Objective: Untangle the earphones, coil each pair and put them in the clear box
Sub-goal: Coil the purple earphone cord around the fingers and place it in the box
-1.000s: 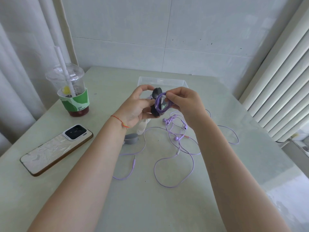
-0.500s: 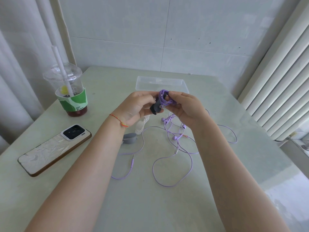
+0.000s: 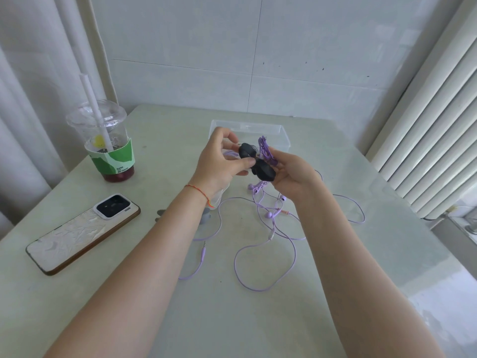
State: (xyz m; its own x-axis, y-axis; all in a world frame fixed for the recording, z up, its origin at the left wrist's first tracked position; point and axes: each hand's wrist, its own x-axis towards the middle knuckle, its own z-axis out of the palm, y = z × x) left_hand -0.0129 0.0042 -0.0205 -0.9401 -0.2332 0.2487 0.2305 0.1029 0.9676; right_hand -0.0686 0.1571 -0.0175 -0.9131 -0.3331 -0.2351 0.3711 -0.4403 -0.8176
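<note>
Above the table's middle, my left hand [image 3: 219,161] pinches a black two-lobed cord holder [image 3: 258,164]. My right hand [image 3: 294,174] supports the holder's lower lobe and holds a coiled bundle of purple earphone cable [image 3: 265,149] against it. More purple earphones [image 3: 268,228] lie loose and tangled on the table below, with earbuds, a plug and long loops. The clear box [image 3: 281,133] stands just behind my hands; what is inside is hidden.
A plastic cup with a straw and green sleeve [image 3: 108,143] stands at the left. A phone [image 3: 82,232] lies face down nearer me. A grey clip [image 3: 206,218] and a whitish one [image 3: 219,197] peek out beneath my left wrist. Wall behind, radiator at right.
The black holder has been turned so both lobes show. The purple coil moved from around it to its right side, upright. My left fingers have lifted off and spread.
</note>
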